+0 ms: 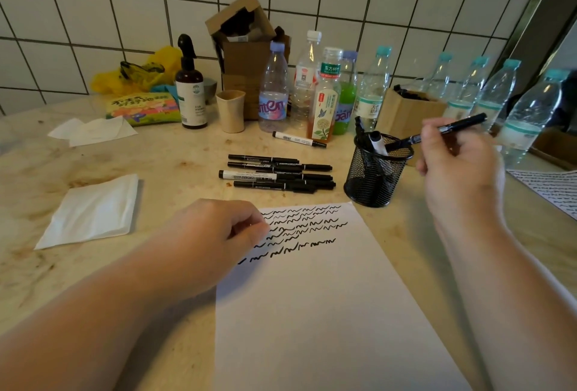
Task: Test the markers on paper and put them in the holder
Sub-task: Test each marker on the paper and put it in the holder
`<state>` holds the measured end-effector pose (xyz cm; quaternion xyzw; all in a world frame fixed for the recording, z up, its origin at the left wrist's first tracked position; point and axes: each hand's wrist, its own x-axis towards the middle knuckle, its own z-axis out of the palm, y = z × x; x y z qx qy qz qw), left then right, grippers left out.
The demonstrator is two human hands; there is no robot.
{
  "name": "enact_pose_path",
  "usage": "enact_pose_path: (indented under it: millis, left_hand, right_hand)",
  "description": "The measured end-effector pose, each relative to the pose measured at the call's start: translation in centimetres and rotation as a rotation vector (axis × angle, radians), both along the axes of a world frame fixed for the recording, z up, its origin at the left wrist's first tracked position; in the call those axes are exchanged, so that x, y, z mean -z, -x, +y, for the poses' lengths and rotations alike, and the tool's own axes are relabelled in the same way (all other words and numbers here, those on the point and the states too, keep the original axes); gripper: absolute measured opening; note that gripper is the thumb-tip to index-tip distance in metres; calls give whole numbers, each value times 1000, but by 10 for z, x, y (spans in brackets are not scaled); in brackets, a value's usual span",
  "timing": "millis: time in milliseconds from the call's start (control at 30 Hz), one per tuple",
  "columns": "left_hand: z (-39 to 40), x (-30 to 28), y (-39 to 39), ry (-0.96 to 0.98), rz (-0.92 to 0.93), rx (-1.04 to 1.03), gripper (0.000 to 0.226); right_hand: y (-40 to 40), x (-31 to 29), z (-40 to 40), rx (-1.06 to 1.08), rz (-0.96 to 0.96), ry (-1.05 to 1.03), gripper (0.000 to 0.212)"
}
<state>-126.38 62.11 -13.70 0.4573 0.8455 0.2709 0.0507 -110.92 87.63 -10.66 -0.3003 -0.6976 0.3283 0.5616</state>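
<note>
A white sheet of paper (327,297) lies in front of me, with rows of black squiggles near its top. My left hand (215,231) rests on the paper's top left corner, fingers curled loosely. My right hand (459,159) grips a black marker (459,125), its tip pointing at the rim of the black mesh holder (374,175). The holder has a few markers standing in it. Several black markers (281,172) lie side by side behind the paper. One white marker (299,139) lies apart, near the bottles.
Plastic bottles (274,91) line the back of the counter along the tiled wall. A brown spray bottle (191,91), a beige cup (231,111) and cardboard boxes (246,56) stand there too. White napkins (90,212) lie left. Another scribbled sheet (552,187) lies right.
</note>
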Motion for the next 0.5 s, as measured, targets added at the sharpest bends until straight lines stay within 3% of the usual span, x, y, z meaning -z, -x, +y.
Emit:
enact_pose_path:
  millis: [167, 367, 500]
  left_hand:
    - [0, 1, 1, 12, -3, 10, 16]
    - [0, -1, -1, 17, 10, 27, 16]
    - [-1, 0, -1, 18, 1, 34, 18]
  right_hand:
    - [10, 7, 2, 7, -150, 40, 18]
    - [15, 11, 0, -120, -133, 105, 35]
    - [7, 5, -18, -80, -73, 15, 15]
